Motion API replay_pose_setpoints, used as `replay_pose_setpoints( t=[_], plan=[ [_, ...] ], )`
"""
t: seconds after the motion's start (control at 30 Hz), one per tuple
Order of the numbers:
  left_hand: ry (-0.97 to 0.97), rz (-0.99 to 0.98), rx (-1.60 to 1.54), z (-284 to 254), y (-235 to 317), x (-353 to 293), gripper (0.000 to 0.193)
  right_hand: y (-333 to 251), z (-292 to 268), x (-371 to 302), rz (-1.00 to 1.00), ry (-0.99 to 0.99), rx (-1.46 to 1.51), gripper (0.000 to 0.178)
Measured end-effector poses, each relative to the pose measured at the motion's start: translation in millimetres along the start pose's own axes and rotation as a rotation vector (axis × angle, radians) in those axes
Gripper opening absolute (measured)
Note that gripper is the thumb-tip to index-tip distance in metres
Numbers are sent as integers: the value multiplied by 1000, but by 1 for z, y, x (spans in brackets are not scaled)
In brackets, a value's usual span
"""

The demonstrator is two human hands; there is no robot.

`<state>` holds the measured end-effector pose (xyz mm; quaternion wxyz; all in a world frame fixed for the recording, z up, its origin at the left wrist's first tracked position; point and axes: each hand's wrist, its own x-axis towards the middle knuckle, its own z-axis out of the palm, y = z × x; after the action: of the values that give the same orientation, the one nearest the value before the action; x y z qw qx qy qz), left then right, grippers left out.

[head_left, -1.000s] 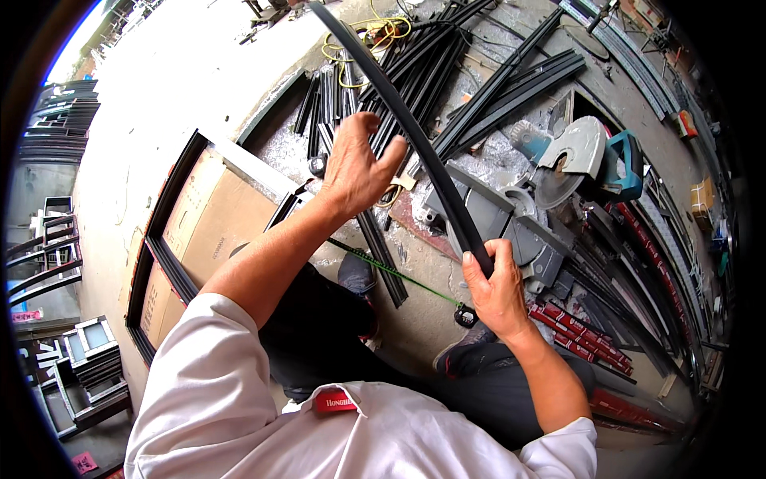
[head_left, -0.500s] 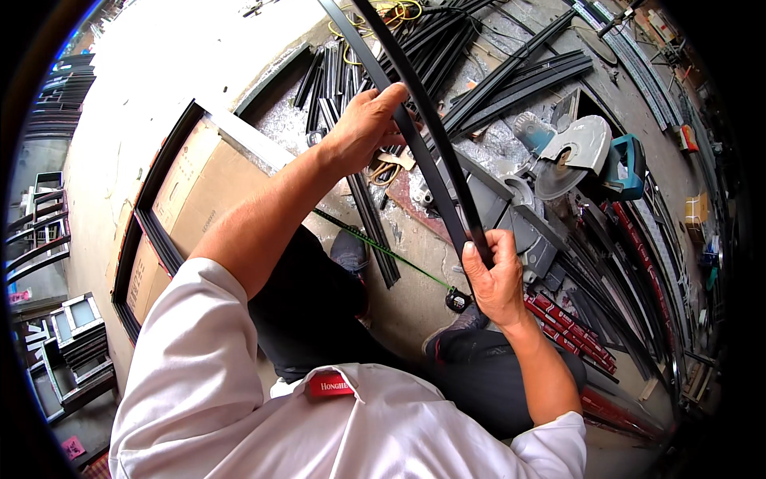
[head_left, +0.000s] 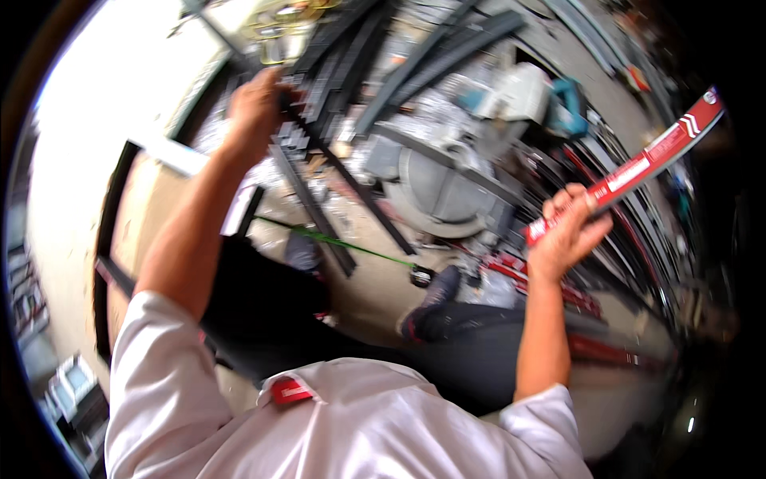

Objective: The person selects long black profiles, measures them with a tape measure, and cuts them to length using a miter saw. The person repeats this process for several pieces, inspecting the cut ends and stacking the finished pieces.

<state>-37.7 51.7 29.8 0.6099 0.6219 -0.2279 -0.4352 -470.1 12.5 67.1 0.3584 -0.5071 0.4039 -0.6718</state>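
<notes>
A long black metal profile strip [head_left: 347, 176] slants across the view, and my left hand [head_left: 255, 108] is closed around its upper part. Off to the right, my right hand [head_left: 568, 239] grips one end of a strip with red printed film [head_left: 642, 168] on its face. That strip points up and away to the right, its dark edge showing below the film. My right thumb and fingers sit on either side of it. Under the black strip's lower end lies a tape measure [head_left: 421, 276] with its green blade pulled out to the left. Motion blurs my left fingers.
A cutting saw with a white guard [head_left: 519, 92], teal motor [head_left: 565, 104] and round grey base [head_left: 439, 195] stands ahead. Loose dark profiles [head_left: 455, 68] and plastic scraps lie around it. Cardboard [head_left: 148, 211] in a black frame is at left. Red-filmed strips [head_left: 550, 279] lie by my right leg.
Two black strips crossed both hands before. My hands have moved apart, left hand to the left with one strip, right hand rightward and up with a strip whose red face now shows.
</notes>
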Motion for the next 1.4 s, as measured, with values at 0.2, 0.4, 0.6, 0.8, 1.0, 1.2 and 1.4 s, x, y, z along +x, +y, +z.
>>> replay_pose_setpoints(
  t=[0.2,0.4,0.6,0.8,1.0,1.2,1.4],
  plan=[
    [-52,74,-186,-5,-8,-1,41,24,-55,40,162,456,-7,31],
    [-117,64,-172,-5,-11,12,34,91,-112,29,426,746,183,27],
    [-78,84,-126,-12,-9,16,38,146,-149,-7,573,1007,95,33],
    [-95,77,-132,-25,-7,30,39,183,-187,-54,1032,1144,-703,62],
    [-112,54,-163,-44,-8,38,40,267,-167,-177,1053,430,-1001,30],
    [-2,126,-132,-78,6,46,34,241,-94,-258,1013,-413,-1044,18],
    [269,304,-168,-70,25,20,29,227,-48,-263,825,-798,-881,17]
  ],
)
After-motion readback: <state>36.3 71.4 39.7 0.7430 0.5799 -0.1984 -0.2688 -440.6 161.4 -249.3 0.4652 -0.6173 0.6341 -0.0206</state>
